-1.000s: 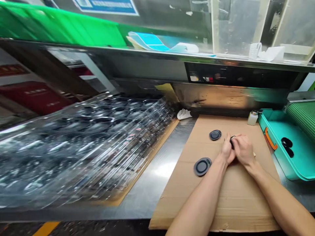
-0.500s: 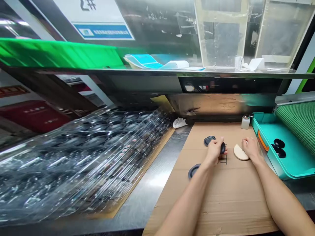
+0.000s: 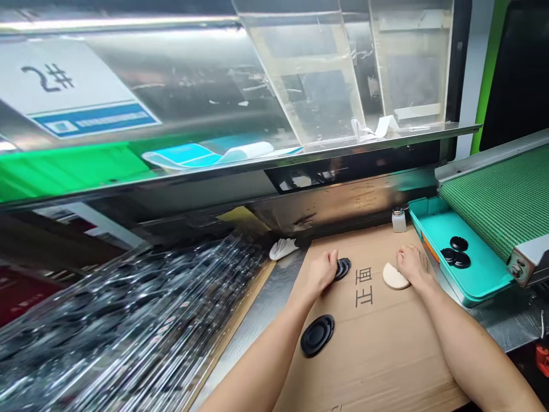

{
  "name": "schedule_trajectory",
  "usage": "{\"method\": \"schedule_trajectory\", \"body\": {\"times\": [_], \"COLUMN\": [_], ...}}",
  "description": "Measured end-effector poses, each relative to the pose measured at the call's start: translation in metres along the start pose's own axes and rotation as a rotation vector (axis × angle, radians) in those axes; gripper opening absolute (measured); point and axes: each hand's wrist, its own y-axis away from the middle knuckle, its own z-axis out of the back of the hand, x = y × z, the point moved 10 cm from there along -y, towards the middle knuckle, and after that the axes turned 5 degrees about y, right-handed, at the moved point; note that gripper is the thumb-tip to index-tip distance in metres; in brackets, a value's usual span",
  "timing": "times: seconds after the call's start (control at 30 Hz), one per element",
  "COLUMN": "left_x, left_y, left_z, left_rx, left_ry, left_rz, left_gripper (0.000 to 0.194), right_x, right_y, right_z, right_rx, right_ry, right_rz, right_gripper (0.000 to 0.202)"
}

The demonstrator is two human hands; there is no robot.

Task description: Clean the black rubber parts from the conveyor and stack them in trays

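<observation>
My left hand (image 3: 325, 271), its fingers curled, is at a black round ridged part (image 3: 343, 268) on the cardboard (image 3: 386, 343). The fingers cover the part's left side. Nearer to me, beside my left forearm, lies another black round part (image 3: 318, 336). My right hand (image 3: 414, 263) is closed in a loose fist, overlapping the right edge of a cream round pad (image 3: 394, 277). What its fingers hold, if anything, is hidden. Dark printed characters show on the cardboard between my hands.
A teal tray (image 3: 484, 292) with black round parts (image 3: 458, 244) stands at right, beside a green conveyor belt (image 3: 501, 183). A small bottle (image 3: 398, 220) and a crumpled white cloth (image 3: 283, 248) sit at the back. Clear plastic trays (image 3: 163, 320) are stacked at left, under a metal shelf (image 3: 214, 177).
My left hand has moved left with the black part it was holding, to the other black part at the back. My right hand stays by the pad. The view has turned right.
</observation>
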Motion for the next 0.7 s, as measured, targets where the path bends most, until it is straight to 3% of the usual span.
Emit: {"method": "schedule_trajectory", "body": {"times": [0.1,0.23,0.37,0.43,0.5,0.53,0.6,0.7], "left_x": [0.002,0.000,-0.007,-0.030,-0.080,-0.117,-0.213,-0.379], "left_y": [0.002,0.005,0.006,-0.005,-0.024,-0.034,-0.048,-0.037], "left_z": [-0.006,0.002,0.027,0.048,0.068,0.075,0.077,0.062], "left_rx": [-0.008,-0.074,-0.215,-0.347,-0.477,-0.508,-0.472,-0.236], "left_ry": [-0.045,-0.118,-0.079,-0.027,0.038,0.077,0.179,0.372], "left_rz": [0.048,0.060,0.031,-0.055,-0.223,-0.338,-0.605,-0.963], "left_gripper": [0.058,0.060,0.054,0.046,0.037,0.035,0.033,0.035], "right_x": [0.006,0.028,0.051,0.058,0.067,0.071,0.076,0.071], "right_y": [0.002,0.008,0.022,0.028,0.031,0.031,0.032,0.028], "right_z": [0.008,0.028,0.018,0.005,-0.006,-0.008,-0.010,0.003], "right_rx": [-0.003,-0.033,0.183,0.277,0.289,0.256,0.179,0.058], "right_ry": [0.043,0.076,0.074,0.085,0.099,0.109,0.102,0.028], "right_rz": [0.023,0.102,0.166,0.187,0.228,0.237,0.243,0.221], "right_gripper": [0.019,0.028,0.043,0.041,0.024,0.022,0.028,0.029]}}
